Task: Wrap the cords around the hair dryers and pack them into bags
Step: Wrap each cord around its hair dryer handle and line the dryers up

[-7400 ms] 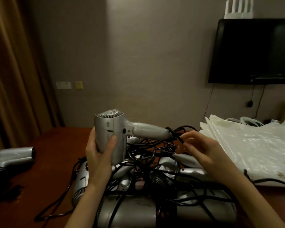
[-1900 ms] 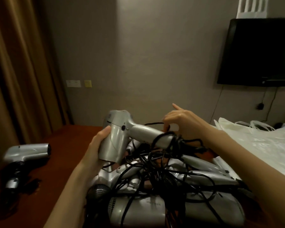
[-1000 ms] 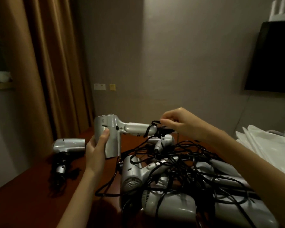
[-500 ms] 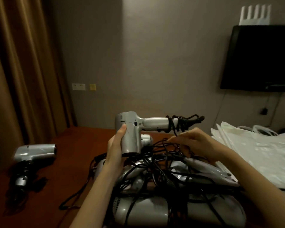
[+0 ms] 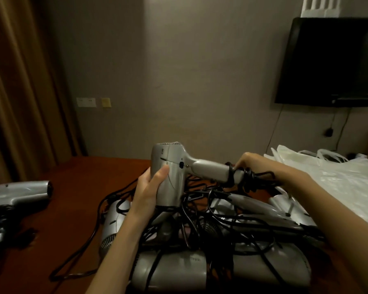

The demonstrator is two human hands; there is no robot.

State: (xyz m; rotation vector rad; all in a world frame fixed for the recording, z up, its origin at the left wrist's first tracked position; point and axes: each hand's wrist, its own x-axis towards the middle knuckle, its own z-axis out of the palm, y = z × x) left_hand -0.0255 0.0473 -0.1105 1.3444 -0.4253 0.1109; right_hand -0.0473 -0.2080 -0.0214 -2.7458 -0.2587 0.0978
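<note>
I see a big brown table [image 5: 77, 187] that fills the bottom of my view. At 2 o'clock a black TV [image 5: 331, 60] hangs on the wall. At 9 o'clock tall brown curtains [image 5: 19, 85] hang down. At 3 o'clock clear plastic bags [image 5: 348, 179] lie flat on the table.

At 6 o'clock sits a pile of silver hair dryers [image 5: 221, 270] with black cords [image 5: 196, 215] all tangled on top. One more wrapped dryer [image 5: 19, 194] lies alone at 9 o'clock, well apart from the pile.

In the middle, I see one hair dryer [image 5: 172, 172] held up above the pile. Its handle points toward 3 o'clock. Its cord [image 5: 248, 175] is wound in black loops around the end of the handle.

My left hand [image 5: 149, 187] grips the fat body of that dryer, thumb on the front. My right hand [image 5: 253, 164] is curled over the far end of the handle, pinching the cord loops there.

Two small wall plates [image 5: 94, 102] sit at 10 o'clock.
</note>
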